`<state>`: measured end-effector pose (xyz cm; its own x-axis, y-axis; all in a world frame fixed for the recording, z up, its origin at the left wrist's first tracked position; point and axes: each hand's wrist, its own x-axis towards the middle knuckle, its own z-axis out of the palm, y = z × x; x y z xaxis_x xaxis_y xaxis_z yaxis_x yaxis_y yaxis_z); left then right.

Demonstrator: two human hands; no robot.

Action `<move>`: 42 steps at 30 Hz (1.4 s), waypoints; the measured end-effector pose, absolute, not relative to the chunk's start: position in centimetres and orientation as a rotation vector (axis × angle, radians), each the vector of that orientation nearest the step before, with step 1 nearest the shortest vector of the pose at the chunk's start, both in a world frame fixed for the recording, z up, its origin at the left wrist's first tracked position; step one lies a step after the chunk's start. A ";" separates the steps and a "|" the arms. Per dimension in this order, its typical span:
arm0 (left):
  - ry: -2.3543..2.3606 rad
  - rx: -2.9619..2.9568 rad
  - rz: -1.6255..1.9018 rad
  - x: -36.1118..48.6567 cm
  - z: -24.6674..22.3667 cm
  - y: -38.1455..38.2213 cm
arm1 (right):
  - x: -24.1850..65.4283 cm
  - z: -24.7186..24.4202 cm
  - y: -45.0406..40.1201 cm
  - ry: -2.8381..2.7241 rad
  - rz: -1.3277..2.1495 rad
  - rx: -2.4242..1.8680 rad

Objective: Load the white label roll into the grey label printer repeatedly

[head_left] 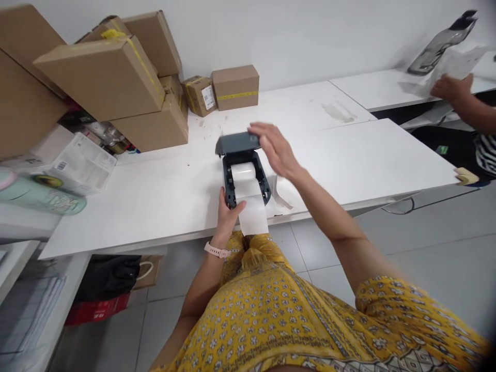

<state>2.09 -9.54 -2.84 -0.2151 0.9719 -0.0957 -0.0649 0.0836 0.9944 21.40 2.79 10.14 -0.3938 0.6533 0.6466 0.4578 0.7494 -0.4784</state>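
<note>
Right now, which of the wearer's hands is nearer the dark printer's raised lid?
Right. The right hand is at the right end of the lid; the left hand is farther, at the near left corner of the printer.

Both arms [329,212] forward, left grip [228,213] low, thumb [240,206] extended, right grip [276,150] higher, fingers [263,128] seemingly straight

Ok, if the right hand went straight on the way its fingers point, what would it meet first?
Likely the raised lid beside the right hand; depth is unclear, and the two may already touch.
</note>
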 end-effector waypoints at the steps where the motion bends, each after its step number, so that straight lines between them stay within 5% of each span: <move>1: 1.359 1.009 1.328 2.1 -3.0 -9.6 | 21.7 8.6 1.0 -2.076 0.246 -0.837; 7: 1.213 1.093 1.379 2.5 -2.8 -10.4 | 22.1 1.7 -4.3 -2.225 0.215 -0.933; 16: 1.220 0.821 1.446 2.8 -1.4 -10.5 | 21.6 -2.4 -4.2 -1.994 0.074 -0.715; 34: 1.331 0.848 1.440 2.4 -2.6 -12.7 | 19.9 -4.4 -4.9 -1.758 0.178 -0.722; 42: 1.230 0.640 1.134 4.0 -2.3 -16.5 | 19.4 -3.1 -5.6 -1.716 0.270 -0.881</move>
<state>3.97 -16.48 -2.28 -0.0634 0.9168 -0.3943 -0.3186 0.3558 0.8786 19.36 -5.62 -3.11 -0.0882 0.6739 0.7335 0.4165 0.6939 -0.5874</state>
